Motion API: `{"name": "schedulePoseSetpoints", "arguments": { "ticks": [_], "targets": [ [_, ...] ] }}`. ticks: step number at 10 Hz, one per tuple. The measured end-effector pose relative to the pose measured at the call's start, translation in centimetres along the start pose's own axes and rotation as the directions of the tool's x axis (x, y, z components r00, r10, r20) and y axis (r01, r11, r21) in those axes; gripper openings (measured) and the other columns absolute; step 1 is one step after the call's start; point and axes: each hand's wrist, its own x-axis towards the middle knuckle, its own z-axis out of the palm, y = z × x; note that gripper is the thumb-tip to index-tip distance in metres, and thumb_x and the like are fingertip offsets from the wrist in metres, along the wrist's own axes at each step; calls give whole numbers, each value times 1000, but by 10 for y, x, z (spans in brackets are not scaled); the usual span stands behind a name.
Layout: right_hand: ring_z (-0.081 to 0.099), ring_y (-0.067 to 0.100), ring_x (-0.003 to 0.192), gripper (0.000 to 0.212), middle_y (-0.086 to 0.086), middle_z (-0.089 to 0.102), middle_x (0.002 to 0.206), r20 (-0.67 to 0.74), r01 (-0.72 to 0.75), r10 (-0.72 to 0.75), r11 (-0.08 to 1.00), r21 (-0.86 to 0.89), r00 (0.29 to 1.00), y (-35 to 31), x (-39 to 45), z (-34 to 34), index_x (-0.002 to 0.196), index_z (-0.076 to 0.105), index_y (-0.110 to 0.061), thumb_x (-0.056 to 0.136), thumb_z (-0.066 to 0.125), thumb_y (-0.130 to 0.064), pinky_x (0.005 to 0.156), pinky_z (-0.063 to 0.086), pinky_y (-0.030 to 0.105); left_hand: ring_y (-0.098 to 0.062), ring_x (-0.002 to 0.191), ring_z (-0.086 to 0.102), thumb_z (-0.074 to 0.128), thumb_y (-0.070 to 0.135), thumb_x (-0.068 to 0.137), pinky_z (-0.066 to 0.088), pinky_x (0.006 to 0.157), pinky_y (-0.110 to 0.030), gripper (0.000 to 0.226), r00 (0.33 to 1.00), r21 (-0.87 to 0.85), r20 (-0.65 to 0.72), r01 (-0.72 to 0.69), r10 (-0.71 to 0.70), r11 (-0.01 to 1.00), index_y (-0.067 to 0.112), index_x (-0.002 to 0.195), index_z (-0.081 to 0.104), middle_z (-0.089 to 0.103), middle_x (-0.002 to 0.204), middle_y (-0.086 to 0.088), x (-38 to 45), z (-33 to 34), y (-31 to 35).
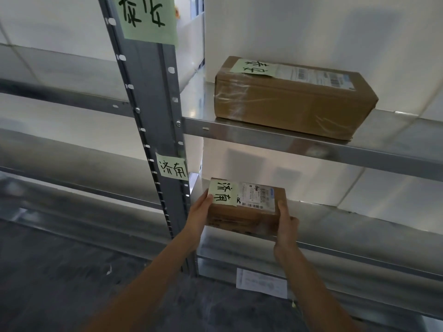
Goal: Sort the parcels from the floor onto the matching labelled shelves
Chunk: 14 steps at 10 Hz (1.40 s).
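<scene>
A small brown cardboard parcel [249, 212] with a green handwritten label and a white shipping label rests on the front edge of the lower metal shelf [359, 238]. My left hand [199, 212] grips its left end and my right hand [286, 226] grips its right end. On the grey upright post [155, 111], a green label [173, 169] with the same characters marks this shelf. A larger brown parcel [292, 101] with a green label lies on the upper shelf [287, 142], under a second green post label [148, 17].
More metal shelves [60, 97] extend to the left of the post. A white paper sheet [261, 282] lies on the bottom shelf below my hands. A dark grey floor [72, 283] spreads at lower left. White walls stand behind the rack.
</scene>
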Motion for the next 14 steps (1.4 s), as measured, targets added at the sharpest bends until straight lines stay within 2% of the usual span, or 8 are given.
{"name": "schedulePoseSetpoints", "arguments": {
  "ticks": [2,4,6,7,9,10,12,14],
  "targets": [
    [58,15,94,52,8,56,124,65,128,-119,978,-166,991,6,31,9,143,41,-10,104,51,-44,80,46,27,-30,135,48,36,28,107,35,117,-43,44,1000,109,9,-16,15,994,16,149,44,55,144,-13,50,7,0],
    [54,29,126,56,13,53,143,137,107,-81,975,-192,987,19,59,19,153,34,-11,108,43,-42,109,45,44,-9,99,58,36,22,108,44,69,3,40,998,114,-62,-20,27,993,14,143,52,64,125,-5,86,18,-17],
    [56,29,126,55,16,56,144,116,101,-75,968,-230,990,31,80,23,152,37,-10,108,42,-42,108,45,40,-28,129,55,30,24,109,39,114,-41,42,997,87,-70,29,-23,996,10,144,49,60,137,-15,102,25,-38],
    [55,22,117,54,13,57,140,105,107,-85,969,-224,991,39,85,22,151,38,-10,108,43,-41,95,45,30,-31,130,54,31,22,109,39,114,-47,42,998,104,-66,15,-8,995,8,145,47,60,137,-17,105,23,-47],
    [57,18,108,51,7,56,128,87,135,-118,964,-227,989,48,88,21,150,38,-6,109,44,-36,71,42,10,-35,130,53,29,23,109,41,113,-49,44,998,122,-42,-48,54,991,3,145,43,58,139,-21,105,23,-55],
    [55,17,111,52,10,56,133,110,139,-114,958,-252,987,49,90,19,151,36,-7,109,43,-37,75,44,12,-29,123,58,29,26,109,52,102,-34,41,996,121,-62,-49,57,991,8,140,47,60,135,-18,105,26,-58],
    [48,32,139,64,18,46,157,91,94,-70,951,-293,993,33,91,16,159,26,-8,108,41,-45,116,38,40,-23,135,47,27,40,107,41,113,-42,54,975,203,-122,-159,186,966,19,156,27,46,151,-11,93,20,-56],
    [50,26,134,59,15,47,154,51,197,-190,927,-319,980,37,73,-16,153,36,-7,106,50,-40,111,42,39,-16,122,55,34,34,107,48,103,-35,39,923,620,4,-304,384,723,21,138,52,57,134,-4,25,-28,-96]
  ]
}}
